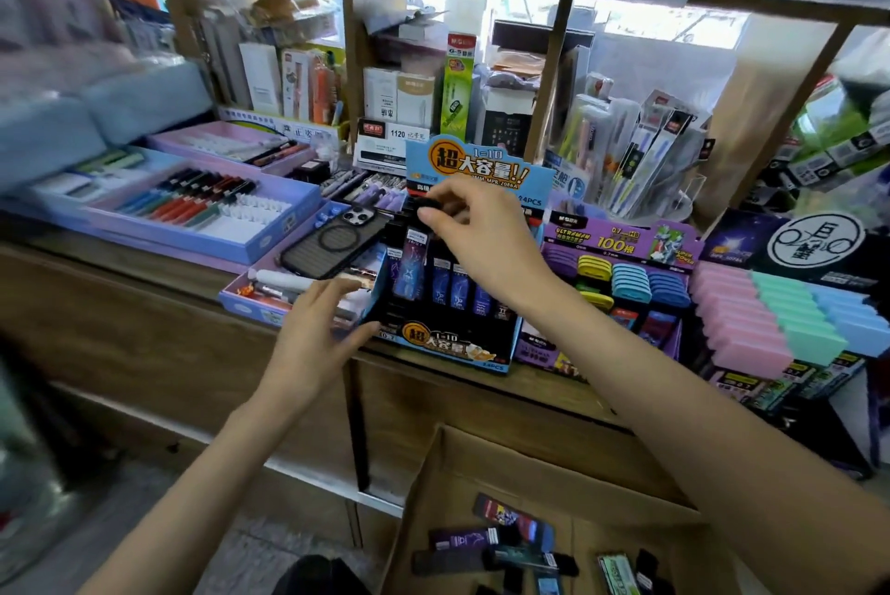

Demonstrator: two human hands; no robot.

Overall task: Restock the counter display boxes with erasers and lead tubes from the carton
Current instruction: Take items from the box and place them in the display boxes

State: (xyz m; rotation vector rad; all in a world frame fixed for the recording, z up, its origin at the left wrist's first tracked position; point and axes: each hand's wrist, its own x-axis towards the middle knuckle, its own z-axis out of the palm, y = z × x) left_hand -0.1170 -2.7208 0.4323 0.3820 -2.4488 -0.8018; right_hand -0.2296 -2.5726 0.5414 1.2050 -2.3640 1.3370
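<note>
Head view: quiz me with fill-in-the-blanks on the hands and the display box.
The right hand pinches a lead tube by its ____ cap.
The left hand rests against the display box on its ____ side.
Of the pastel eraser rows, the one nearest that box is ____.
Missing: black; left; pink.

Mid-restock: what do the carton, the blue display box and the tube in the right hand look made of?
Carton: brown cardboard, matte, with plain folded flaps. Display box: thin printed card, slightly glossy, folded at the edges. Lead tube, pinched by the right hand: probably hard plastic, black cap over a printed body; blur leaves its finish open.
</note>
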